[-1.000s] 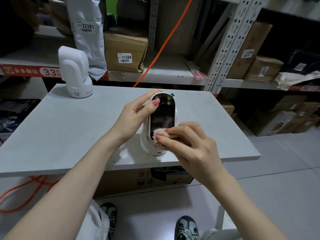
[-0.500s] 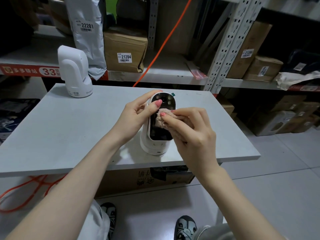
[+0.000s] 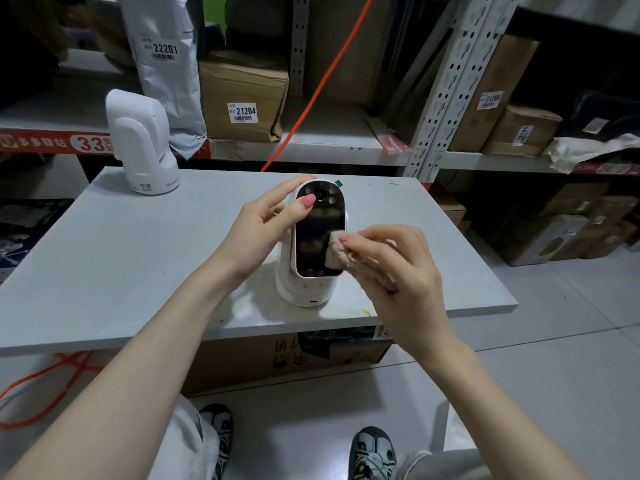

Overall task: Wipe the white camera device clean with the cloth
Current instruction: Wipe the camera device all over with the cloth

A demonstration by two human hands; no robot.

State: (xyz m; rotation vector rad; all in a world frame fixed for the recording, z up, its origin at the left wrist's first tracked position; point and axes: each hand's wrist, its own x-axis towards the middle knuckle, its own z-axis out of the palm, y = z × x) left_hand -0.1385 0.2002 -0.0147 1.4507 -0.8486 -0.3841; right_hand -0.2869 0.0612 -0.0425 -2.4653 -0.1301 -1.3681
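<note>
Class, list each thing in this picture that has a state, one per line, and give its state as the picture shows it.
White camera device: upright on the table, dark front facing the person.
Cloth: bunched, pressed on the dark front.
Left hand: grips the device's upper part.
Right hand: pinches the cloth.
Second white camera: upright at the far left corner, untouched.
Table: bears both devices.

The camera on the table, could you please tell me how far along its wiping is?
Done: nothing can be confirmed clean. In hand: the left hand steadies the camera at its top, while the right hand presses the cloth on the lower part of its dark front. Left: likely the white sides and base; the back is hidden. The second camera stands untouched.
</note>
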